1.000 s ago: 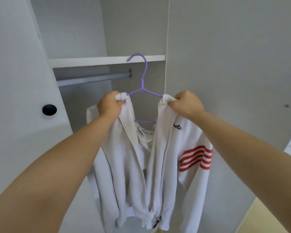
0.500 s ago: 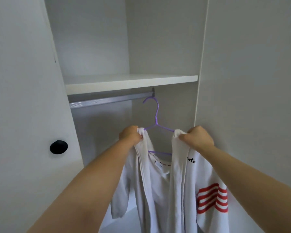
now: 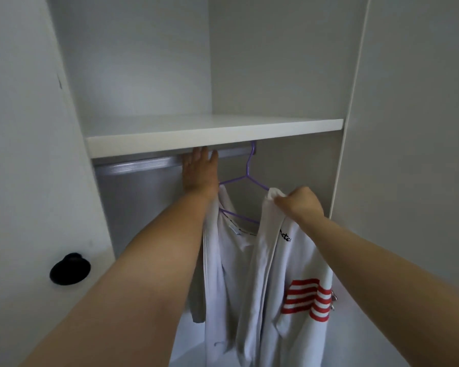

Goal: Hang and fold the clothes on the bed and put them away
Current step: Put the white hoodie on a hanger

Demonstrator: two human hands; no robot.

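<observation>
Head view: left hand (image 3: 200,172) up at the rail (image 3: 143,164), fingers straight and loose, while the right hand (image 3: 298,203) has its fingers pinched on the white jacket (image 3: 289,260), hanging from the purple hanger (image 3: 245,178) hooked just right of the left fingers.

The white jacket (image 3: 297,260) is hanging from the purple hanger (image 3: 245,178), whose hook is meeting the rail (image 3: 143,165) under the shelf (image 3: 196,144). The right hand (image 3: 298,203) is gripping the jacket's shoulder. The left hand (image 3: 200,173), fingers straight, is pointing up at the rail.
</observation>
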